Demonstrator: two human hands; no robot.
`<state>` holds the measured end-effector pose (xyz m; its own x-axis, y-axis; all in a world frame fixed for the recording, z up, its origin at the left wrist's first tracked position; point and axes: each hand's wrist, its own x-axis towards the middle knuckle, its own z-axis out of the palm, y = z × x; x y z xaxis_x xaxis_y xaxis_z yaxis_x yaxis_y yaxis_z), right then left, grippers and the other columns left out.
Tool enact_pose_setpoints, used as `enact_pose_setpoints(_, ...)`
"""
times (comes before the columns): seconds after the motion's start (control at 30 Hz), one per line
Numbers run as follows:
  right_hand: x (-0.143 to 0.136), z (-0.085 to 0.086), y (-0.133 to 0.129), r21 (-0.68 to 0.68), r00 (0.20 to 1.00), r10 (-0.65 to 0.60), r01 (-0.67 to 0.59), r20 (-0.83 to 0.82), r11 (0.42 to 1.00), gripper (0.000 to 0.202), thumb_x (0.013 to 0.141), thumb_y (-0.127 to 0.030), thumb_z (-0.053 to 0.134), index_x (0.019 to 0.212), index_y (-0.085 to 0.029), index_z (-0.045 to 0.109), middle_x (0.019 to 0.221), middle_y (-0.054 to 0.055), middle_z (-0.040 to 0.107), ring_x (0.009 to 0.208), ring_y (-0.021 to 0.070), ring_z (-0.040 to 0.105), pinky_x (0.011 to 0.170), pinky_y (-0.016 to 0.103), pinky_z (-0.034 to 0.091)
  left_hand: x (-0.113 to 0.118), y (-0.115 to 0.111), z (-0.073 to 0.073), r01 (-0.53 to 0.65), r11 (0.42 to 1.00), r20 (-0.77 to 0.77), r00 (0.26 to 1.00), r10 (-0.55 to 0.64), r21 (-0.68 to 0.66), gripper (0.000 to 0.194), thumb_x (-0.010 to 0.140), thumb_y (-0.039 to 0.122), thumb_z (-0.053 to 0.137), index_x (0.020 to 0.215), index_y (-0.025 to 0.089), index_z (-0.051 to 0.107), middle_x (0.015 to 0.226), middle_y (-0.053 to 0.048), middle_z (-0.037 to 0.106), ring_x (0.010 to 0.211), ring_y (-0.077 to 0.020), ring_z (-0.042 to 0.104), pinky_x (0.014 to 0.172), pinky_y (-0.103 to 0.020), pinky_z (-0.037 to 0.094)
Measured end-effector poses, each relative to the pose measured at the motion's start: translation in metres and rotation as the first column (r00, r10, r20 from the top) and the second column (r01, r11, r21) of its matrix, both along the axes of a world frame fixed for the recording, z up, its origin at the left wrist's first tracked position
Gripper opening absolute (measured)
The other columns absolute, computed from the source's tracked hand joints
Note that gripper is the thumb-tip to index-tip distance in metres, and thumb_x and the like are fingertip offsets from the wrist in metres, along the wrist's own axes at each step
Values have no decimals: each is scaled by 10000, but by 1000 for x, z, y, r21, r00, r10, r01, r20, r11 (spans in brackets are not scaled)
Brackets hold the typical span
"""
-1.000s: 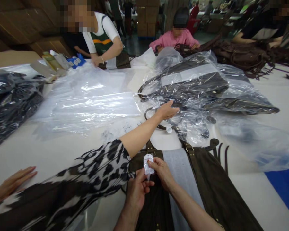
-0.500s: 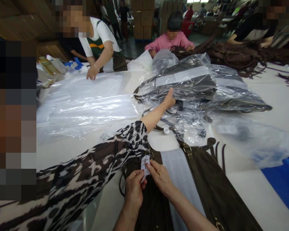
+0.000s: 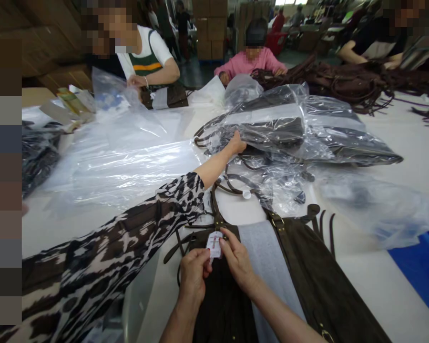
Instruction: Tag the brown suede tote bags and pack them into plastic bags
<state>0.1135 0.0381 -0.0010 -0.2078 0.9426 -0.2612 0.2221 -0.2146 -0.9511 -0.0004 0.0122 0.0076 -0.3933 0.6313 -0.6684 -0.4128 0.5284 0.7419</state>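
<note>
A small white hang tag [image 3: 214, 244] with dark and red print is between my hands, its printed side facing up. My left hand [image 3: 193, 274] pinches the tag's lower left edge. On its right edge, the thumb and fingers of my right hand [image 3: 239, 263] are closed. Under both hands lies a dark olive-brown handbag [image 3: 318, 267] with brass fittings. A pale grey wrap strip [image 3: 268, 262] runs down its middle. The bag's thin strap handles [image 3: 214, 202] extend away from me, beside the tag.
A co-worker's patterned sleeve [image 3: 128, 238] crosses from the left, the hand [image 3: 238, 143] on a plastic-wrapped bag [image 3: 271, 119]. Clear plastic bags [image 3: 136, 162] lie left. A blue sheet [image 3: 420, 271] is at right. Dark brown bags [image 3: 343, 83] are piled behind.
The tag has turned flatter toward me between my fingers. The neighbouring co-worker's arm has drawn back left, shifting the wrapped bag slightly. Across the table, a co-worker has lifted a clear plastic bag.
</note>
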Motion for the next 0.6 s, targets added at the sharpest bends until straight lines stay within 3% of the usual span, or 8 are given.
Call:
enact_pose_setpoints(0.17,-2,0,-1,82,999,-35,38,-37,996,293,820,-383,414,1001,-207,563,649,-9,552,585,128,510,595,242,394,-7,4,-5,36,998,20,999,-35,-57,173,473,264,616,532,129,524,327,48,443,293,-52,339,323,-161,162)
enact_pose_setpoints(0.3,0,-4,10,-30,964,-209,207,-166,978,229,799,-380,445,860,-196,567,518,-47,463,508,110,458,525,227,367,-13,3,-4,72,997,-38,997,-74,-41,161,496,276,592,489,140,505,286,54,407,276,-45,293,323,-167,145)
enact_pose_setpoints(0.4,6,-10,22,-168,895,-364,329,-257,929,258,769,-376,475,921,-175,533,656,-15,558,555,110,509,524,226,386,-22,-2,1,93,994,-103,990,-98,-50,166,515,276,594,478,149,492,274,56,401,275,-42,273,328,-167,131)
enact_pose_setpoints(0.5,17,-17,25,-206,893,-385,341,-233,917,346,722,-382,532,997,-172,517,859,40,609,681,147,580,565,246,423,-33,-10,11,118,991,-189,973,-129,-65,187,554,309,594,499,156,501,283,58,406,298,-45,281,346,-167,150)
enact_pose_setpoints(0.6,24,-25,20,-197,922,-350,316,-166,928,323,710,-389,543,938,-162,556,698,18,611,662,162,583,576,259,426,-43,-17,23,104,993,-262,958,-114,-51,203,582,352,585,542,165,514,304,65,406,324,-52,293,366,-174,188)
